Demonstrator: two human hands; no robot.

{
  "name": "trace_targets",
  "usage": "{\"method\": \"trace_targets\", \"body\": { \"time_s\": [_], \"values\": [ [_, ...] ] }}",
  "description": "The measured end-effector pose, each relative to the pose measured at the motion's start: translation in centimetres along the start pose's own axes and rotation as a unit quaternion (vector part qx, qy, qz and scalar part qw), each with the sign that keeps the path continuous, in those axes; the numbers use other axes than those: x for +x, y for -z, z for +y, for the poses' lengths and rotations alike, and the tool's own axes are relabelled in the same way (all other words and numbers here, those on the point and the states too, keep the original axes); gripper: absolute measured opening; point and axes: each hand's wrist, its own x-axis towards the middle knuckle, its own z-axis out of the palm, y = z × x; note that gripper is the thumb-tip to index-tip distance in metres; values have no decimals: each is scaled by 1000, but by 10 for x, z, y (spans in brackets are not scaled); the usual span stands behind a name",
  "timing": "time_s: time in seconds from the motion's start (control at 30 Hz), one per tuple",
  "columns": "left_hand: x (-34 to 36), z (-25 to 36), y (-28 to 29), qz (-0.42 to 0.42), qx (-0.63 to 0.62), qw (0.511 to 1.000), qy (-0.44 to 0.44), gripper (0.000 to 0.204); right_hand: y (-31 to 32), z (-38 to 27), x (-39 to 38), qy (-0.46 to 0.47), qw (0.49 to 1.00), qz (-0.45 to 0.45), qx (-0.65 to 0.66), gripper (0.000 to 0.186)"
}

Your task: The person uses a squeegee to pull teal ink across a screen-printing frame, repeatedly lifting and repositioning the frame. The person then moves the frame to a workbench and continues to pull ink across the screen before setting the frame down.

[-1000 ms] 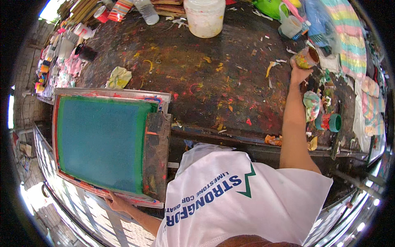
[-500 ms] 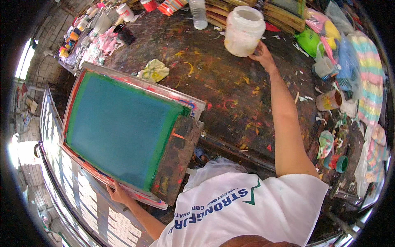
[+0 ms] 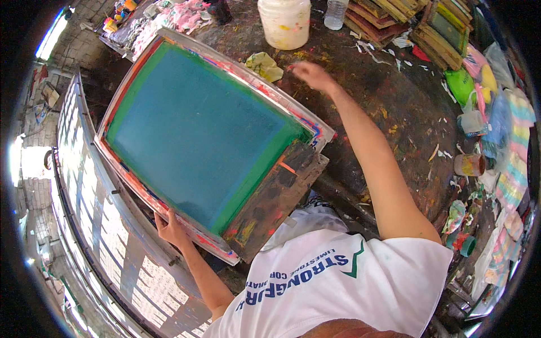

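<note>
A silk-screen frame [image 3: 197, 138] with blue-green mesh and a green border lies tilted at the left, over the table's near edge. My left hand [image 3: 174, 230] grips its paint-stained lower rim, thumb on top and the other fingers partly hidden. A dark, paint-spotted board [image 3: 276, 197] runs along the frame's right end. My right hand [image 3: 314, 77] is held over the table, slightly blurred, with fingers stretched out and nothing visible in it. Closest to it is a crumpled yellowish cloth [image 3: 265, 66]. Beyond stands a whitish plastic tub [image 3: 284, 23], apart from my fingers.
At the back are a clear plastic bottle [image 3: 336, 14] and stacked wooden frames [image 3: 377, 19]. Pink-and-white rags [image 3: 180, 18] heap at the far left. Bags, a striped cloth [image 3: 514, 152] and a stained cup [image 3: 469, 164] line the right side of the dark table [image 3: 394, 146].
The tub has shifted left across the table, behind the cloth, and my right hand has let go and drawn back from it. My left hand stays on the frame. The view has turned.
</note>
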Motion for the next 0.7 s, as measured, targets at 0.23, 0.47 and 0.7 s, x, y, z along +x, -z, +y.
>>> {"method": "trace_targets", "body": {
  "time_s": [0.23,0.47,0.7],
  "values": [
    [40,-6,-40,-31,-18,999,22,66,-7,-76,-77,-86,976,-72,186,53],
    [100,85,-79,-113,-40,979,-165,67,34,-98,-198,-95,962,205,153,50],
    [57,206,-161,-250,-97,918,-291,68,47,-96,-408,-92,855,441,255,47]
  ]
}}
